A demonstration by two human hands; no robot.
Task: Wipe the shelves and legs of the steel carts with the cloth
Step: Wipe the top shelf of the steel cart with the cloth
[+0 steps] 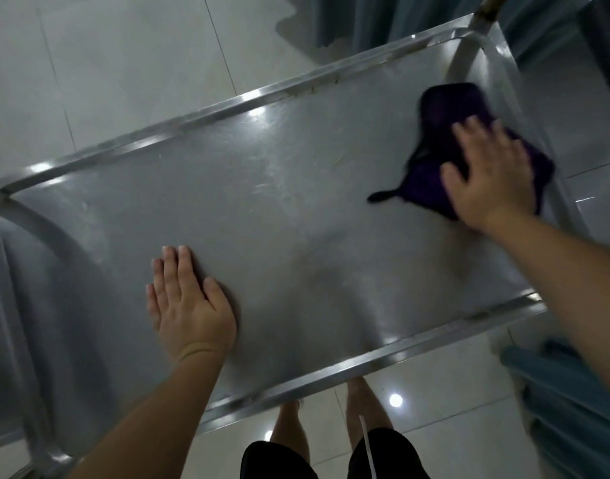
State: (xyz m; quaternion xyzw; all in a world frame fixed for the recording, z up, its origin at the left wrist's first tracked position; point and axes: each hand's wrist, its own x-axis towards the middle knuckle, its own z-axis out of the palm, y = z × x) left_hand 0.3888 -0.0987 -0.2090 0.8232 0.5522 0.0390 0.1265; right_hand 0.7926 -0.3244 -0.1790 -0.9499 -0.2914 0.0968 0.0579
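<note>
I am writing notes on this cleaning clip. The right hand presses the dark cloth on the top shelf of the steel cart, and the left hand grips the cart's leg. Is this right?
Not quite. The head view shows the left hand lying flat and open on the top shelf, not gripping a leg. The rest holds: the right hand presses the dark cloth on that shelf.

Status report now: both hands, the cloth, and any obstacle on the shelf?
Left hand flat on shelf, steadying. Right hand pressing purple cloth near far right corner. No obstacle seen.

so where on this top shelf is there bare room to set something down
The shelf is bare between the left hand and the cloth, and across its left end. Only the right end is taken, under the right hand.
</note>
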